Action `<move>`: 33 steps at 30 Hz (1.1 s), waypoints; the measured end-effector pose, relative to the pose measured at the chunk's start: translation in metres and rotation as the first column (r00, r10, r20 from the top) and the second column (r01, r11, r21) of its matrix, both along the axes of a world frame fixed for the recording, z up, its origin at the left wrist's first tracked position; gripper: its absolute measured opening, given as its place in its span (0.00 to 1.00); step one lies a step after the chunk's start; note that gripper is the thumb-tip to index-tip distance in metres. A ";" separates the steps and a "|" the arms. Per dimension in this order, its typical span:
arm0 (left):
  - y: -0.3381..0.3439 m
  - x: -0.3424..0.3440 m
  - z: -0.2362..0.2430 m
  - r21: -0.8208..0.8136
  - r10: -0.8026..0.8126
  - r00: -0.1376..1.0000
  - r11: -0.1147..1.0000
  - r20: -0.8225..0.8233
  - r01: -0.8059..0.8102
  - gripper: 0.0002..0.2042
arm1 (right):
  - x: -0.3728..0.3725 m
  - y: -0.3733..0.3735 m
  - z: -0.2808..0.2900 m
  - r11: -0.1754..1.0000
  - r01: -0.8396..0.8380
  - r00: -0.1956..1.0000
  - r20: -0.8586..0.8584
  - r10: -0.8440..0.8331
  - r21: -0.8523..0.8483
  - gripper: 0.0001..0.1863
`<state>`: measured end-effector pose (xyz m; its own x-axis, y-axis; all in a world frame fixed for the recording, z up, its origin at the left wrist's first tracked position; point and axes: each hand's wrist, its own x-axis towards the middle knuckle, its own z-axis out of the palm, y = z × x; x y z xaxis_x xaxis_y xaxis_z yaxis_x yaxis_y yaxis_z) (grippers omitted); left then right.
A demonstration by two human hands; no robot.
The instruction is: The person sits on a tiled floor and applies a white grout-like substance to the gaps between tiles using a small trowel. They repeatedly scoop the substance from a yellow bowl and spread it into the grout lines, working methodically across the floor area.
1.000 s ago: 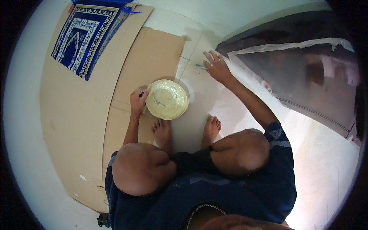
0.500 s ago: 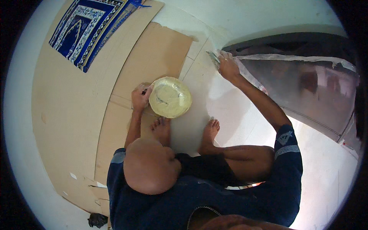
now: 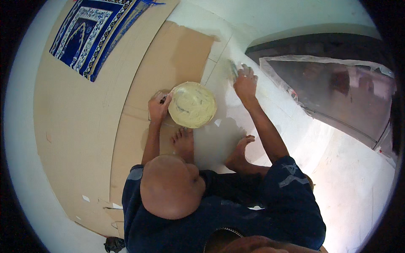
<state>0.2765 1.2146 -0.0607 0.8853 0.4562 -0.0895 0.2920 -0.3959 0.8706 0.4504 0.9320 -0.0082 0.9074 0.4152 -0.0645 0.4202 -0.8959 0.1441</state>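
Observation:
At the left, my left hand (image 3: 158, 109) is closed on the edge of a round, shallow bowl (image 3: 193, 105) smeared inside with pale yellow paste. A small dark piece shows between those fingers; I cannot tell whether it is a handle. My right hand (image 3: 246, 86) is off to the bowl's upper right, gripping a flat-bladed scraper (image 3: 233, 70) that is blurred and partly behind the fingers. White residue coats the fingertips of this hand. The scraper is apart from both the bowl and the dark, glossy panel.
To the right stands a dark, glossy curved panel (image 3: 329, 92) edged with pale masking film (image 3: 278, 78). Cardboard sheets (image 3: 97, 139) cover the floor at left, with a blue patterned rug (image 3: 84, 42) on them. A black bag (image 3: 114, 244) lies lower left. My bare feet (image 3: 183, 143) are below the bowl.
My right hand has come away from the panel's edge with the scraper, its arm swinging left and inward. The bowl sits slightly further right in the picture, still in my left hand.

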 end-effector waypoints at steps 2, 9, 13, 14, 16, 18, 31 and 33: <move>-0.001 0.000 0.001 -0.058 0.021 0.998 0.998 0.060 -0.018 0.13 | -0.001 0.004 0.007 0.982 0.156 0.978 -0.122 -0.169 -0.105 0.22; 0.002 -0.001 -0.009 -0.049 -0.048 0.993 0.998 -0.106 0.043 0.12 | -0.016 0.031 -0.028 0.974 0.225 0.973 -0.055 -0.225 -0.014 0.24; 0.003 -0.004 -0.015 0.008 -0.056 0.996 0.998 -0.074 0.056 0.11 | -0.018 0.046 -0.016 0.990 0.129 0.983 -0.124 -0.134 -0.053 0.22; 0.003 -0.005 -0.014 0.039 -0.068 0.996 0.997 -0.059 0.070 0.11 | -0.019 0.042 -0.015 0.995 0.093 0.989 -0.112 -0.096 -0.029 0.22; 0.000 -0.004 -0.015 0.028 -0.045 0.999 0.999 0.010 0.044 0.11 | -0.018 0.031 -0.015 1.000 0.000 0.998 -0.064 -0.001 -0.020 0.22; -0.003 -0.003 -0.022 -0.055 0.036 0.994 0.998 0.104 -0.031 0.13 | -0.020 0.025 -0.015 0.992 -0.116 0.993 -0.005 0.116 -0.050 0.22; -0.003 -0.002 -0.018 -0.066 -0.002 1.000 0.998 0.018 0.003 0.11 | -0.054 -0.144 -0.025 0.744 0.669 0.736 -0.156 -0.659 0.016 0.24; 0.003 -0.005 -0.017 -0.056 -0.037 0.995 0.998 -0.093 0.032 0.10 | -0.068 -0.140 -0.012 0.617 0.786 0.598 -0.207 -0.774 -0.037 0.25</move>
<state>0.2712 1.2179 -0.0772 0.8871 0.4174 -0.1971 0.3604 -0.3596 0.8607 0.3824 0.7923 -0.0206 0.8589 -0.4376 -0.2660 -0.4308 -0.8983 0.0867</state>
